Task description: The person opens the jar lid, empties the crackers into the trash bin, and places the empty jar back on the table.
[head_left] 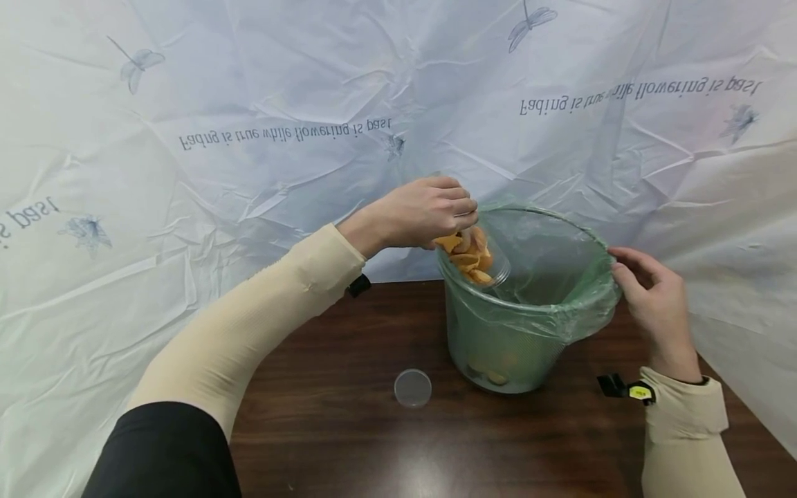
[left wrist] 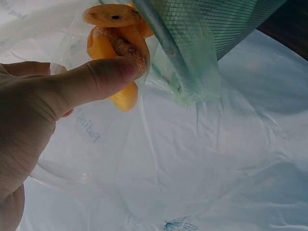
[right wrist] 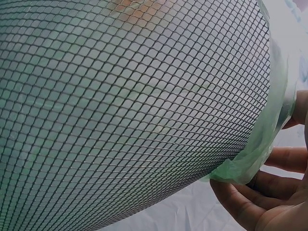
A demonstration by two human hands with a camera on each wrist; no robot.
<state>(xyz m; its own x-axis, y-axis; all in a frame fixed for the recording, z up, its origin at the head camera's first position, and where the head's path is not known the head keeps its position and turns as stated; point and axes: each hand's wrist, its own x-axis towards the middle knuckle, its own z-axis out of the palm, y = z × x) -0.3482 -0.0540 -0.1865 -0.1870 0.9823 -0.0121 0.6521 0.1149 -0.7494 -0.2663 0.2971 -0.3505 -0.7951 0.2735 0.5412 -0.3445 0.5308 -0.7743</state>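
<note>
My left hand grips a clear plastic container, tipped over the left rim of a mesh wastebasket. Orange peels fill the container's mouth, hanging inside the basket's edge. In the left wrist view, the thumb presses the container's side, with peels just past its tip. A thin green plastic bag lines the basket and folds over its rim. On the right side, my right hand pinches the bag and rim between thumb and fingers. The right wrist view shows fingers under the folded bag edge.
A clear round lid lies on the dark wooden table, left of the basket. Small yellowish pieces show through the basket's bottom. White printed sheeting hangs behind and along both sides.
</note>
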